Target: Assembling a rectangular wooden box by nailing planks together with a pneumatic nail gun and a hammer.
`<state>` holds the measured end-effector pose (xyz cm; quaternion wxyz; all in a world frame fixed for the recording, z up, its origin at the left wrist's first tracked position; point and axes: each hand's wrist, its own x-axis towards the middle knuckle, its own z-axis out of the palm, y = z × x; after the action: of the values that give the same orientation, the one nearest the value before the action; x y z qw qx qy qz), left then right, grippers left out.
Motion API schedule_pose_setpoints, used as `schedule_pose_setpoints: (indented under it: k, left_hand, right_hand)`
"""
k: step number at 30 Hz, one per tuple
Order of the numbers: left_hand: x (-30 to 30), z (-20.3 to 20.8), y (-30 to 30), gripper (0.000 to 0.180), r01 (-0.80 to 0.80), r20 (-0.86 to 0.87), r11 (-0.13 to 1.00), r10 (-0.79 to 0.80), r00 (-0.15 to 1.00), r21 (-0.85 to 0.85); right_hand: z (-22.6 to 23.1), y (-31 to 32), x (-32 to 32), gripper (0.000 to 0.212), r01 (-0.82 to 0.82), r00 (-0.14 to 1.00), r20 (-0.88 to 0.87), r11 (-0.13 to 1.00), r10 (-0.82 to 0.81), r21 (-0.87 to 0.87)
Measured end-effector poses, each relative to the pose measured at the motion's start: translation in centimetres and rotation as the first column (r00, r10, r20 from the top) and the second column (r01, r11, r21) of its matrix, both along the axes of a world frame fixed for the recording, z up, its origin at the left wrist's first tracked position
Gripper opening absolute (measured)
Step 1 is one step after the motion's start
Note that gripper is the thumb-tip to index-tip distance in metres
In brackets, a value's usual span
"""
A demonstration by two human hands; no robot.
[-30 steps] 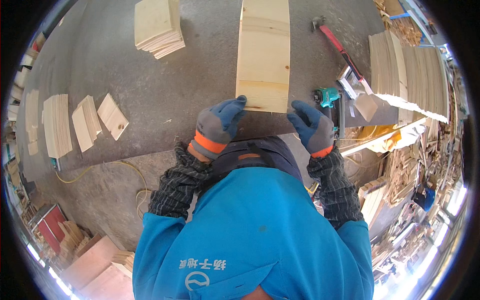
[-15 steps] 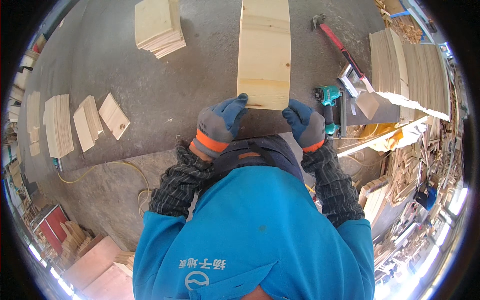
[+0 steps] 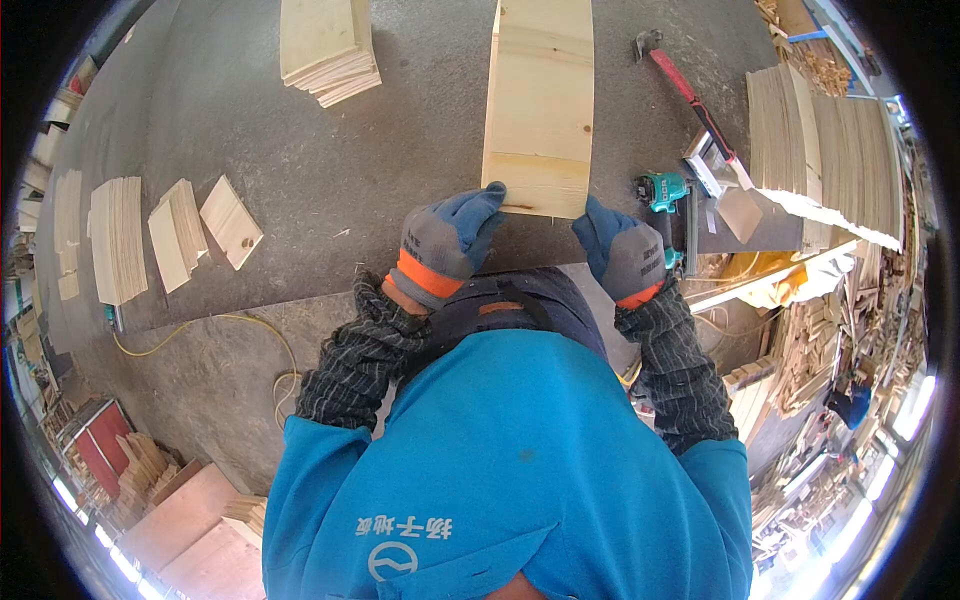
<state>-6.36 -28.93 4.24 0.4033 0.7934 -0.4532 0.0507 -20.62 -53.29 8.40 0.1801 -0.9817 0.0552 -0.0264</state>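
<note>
A long, pale wooden board (image 3: pixel 540 110) lies on the dark worktable, running away from me, with a darker band across its near end. My left hand (image 3: pixel 450 235), in a blue and grey glove with an orange cuff, is closed with its fingertips at the near left corner. At the near right corner, my right hand (image 3: pixel 618 245) in a matching glove has its fingers pressed together against the edge. Both thumbs are partly hidden. Just right of that hand lies a teal nail gun (image 3: pixel 664 192), and beyond it a hammer (image 3: pixel 692 98) with a red and black handle.
Thin board stacks stand at the far left (image 3: pixel 325 45) and the right (image 3: pixel 785 130). More slats (image 3: pixel 118 240) and a single slat (image 3: pixel 231 222) lie on the left. A yellow hose (image 3: pixel 285 345) hangs below the table edge (image 3: pixel 230 308). Scrap wood (image 3: pixel 820 340) is piled at right.
The whole view has shifted slightly, moving the table's things a little to the right. Both hands stay at the board's near corners; the right hand has turned slightly outward.
</note>
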Motion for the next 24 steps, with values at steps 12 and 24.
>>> schedule_pose_setpoints:
  k: [12, 24]
  left_hand:
    - [0.0, 0.2, 0.1, 0.029, -0.012, -0.082, 1.0, 0.013, 0.997, 0.008]
    - [-0.4, 1.8, -0.3, 0.025, -0.057, -0.009, 0.997, 0.057, 0.998, 0.059]
  right_hand:
    - [0.6, 0.1, 0.0, 0.05, -0.1, 0.995, -0.04, 0.96, 0.092, -0.261]
    - [0.8, 0.2, 0.2, 0.039, -0.128, 0.988, -0.12, 0.947, 0.097, -0.295]
